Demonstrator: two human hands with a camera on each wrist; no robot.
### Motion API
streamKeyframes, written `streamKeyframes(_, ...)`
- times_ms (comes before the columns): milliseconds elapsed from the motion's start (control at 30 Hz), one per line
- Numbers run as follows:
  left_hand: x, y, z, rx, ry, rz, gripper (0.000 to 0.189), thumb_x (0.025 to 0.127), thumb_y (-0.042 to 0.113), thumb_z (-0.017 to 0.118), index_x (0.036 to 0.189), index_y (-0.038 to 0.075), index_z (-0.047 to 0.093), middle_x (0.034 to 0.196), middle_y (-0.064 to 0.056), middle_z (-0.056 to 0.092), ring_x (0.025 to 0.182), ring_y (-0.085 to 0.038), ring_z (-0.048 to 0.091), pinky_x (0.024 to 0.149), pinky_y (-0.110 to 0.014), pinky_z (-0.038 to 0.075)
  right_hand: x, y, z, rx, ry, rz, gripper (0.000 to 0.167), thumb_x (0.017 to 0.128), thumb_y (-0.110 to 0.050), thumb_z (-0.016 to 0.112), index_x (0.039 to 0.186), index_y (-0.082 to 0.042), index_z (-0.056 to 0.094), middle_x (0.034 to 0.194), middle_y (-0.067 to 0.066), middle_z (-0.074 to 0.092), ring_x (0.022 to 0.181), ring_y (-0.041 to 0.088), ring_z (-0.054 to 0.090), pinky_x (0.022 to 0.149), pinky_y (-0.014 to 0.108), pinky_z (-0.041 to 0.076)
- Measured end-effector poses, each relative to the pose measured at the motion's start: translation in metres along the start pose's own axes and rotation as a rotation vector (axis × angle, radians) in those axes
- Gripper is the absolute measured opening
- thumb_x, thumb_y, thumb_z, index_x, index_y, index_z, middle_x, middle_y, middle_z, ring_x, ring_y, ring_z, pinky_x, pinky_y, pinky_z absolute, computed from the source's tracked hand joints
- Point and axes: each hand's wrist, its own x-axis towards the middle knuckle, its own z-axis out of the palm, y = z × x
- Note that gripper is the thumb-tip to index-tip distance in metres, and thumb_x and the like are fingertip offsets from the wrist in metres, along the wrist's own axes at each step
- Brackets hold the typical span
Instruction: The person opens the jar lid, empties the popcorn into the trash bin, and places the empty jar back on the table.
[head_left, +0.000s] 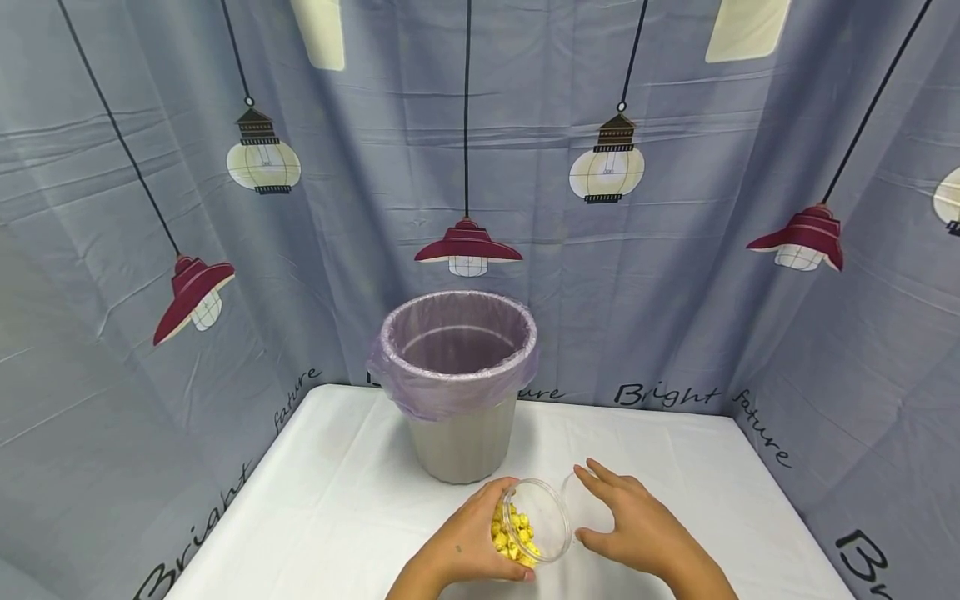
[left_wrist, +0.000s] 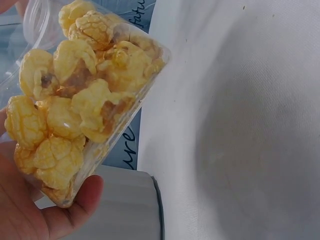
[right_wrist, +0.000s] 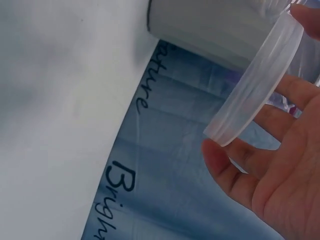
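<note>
My left hand [head_left: 467,540] grips a clear plastic tub [head_left: 557,546] and holds it over the table, tilted with its round mouth toward the right. Yellow popcorn [left_wrist: 65,115] fills the tub's lower part in the left wrist view. Just right of the mouth is my right hand [head_left: 647,527], its thumb and fingers pinching the edge of a round translucent lid [right_wrist: 256,85]. The lid is off the tub and stands on edge. It hardly shows in the head view, being so clear.
A grey trash bin [head_left: 462,442] lined with a purple bag [head_left: 438,398] stands on the white table [head_left: 337,500], behind the left hand. Blue-grey curtains [head_left: 660,317] printed with lamps enclose the table's back and sides.
</note>
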Motion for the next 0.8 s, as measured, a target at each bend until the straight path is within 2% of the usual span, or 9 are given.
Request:
streamKeyframes(333, -0.001, 0.001, 0.002, 0.01, 0.007, -0.003, 0.111, 0.054, 0.06, 0.091, 0.147, 0.034, 0.037, 0.144, 0.009, 0.048, 0.131, -0.013, 0.047, 0.109, -0.047, 0.043, -0.003, 0.016, 0.006, -0.012, 0.005, 0.064, 0.07, 0.075, -0.037, 0.081, 0.137, -0.013, 0.061, 0.146, 0.015, 0.053, 0.122, 0.043, 0.055, 0.095, 0.062, 0.048)
streamKeyframes(567, -0.001, 0.002, 0.002, -0.001, 0.001, 0.001, 0.11, 0.055, 0.06, 0.091, 0.147, 0.033, 0.037, 0.143, 0.01, 0.048, 0.131, -0.012, 0.047, 0.108, -0.047, 0.043, -0.005, 0.027, 0.015, 0.007, -0.034, 0.113, 0.072, 0.074, -0.036, 0.082, 0.138, -0.011, 0.06, 0.146, 0.016, 0.052, 0.122, 0.044, 0.054, 0.096, 0.064, 0.046)
streamKeyframes(800, -0.001, 0.001, 0.003, 0.0, 0.005, 0.01, 0.11, 0.055, 0.061, 0.091, 0.147, 0.033, 0.037, 0.144, 0.008, 0.049, 0.131, -0.012, 0.047, 0.109, -0.046, 0.043, -0.005, 0.037, 0.025, 0.011, -0.033, 0.156, 0.071, 0.073, -0.037, 0.082, 0.135, -0.009, 0.062, 0.144, 0.019, 0.053, 0.119, 0.045, 0.056, 0.095, 0.064, 0.046)
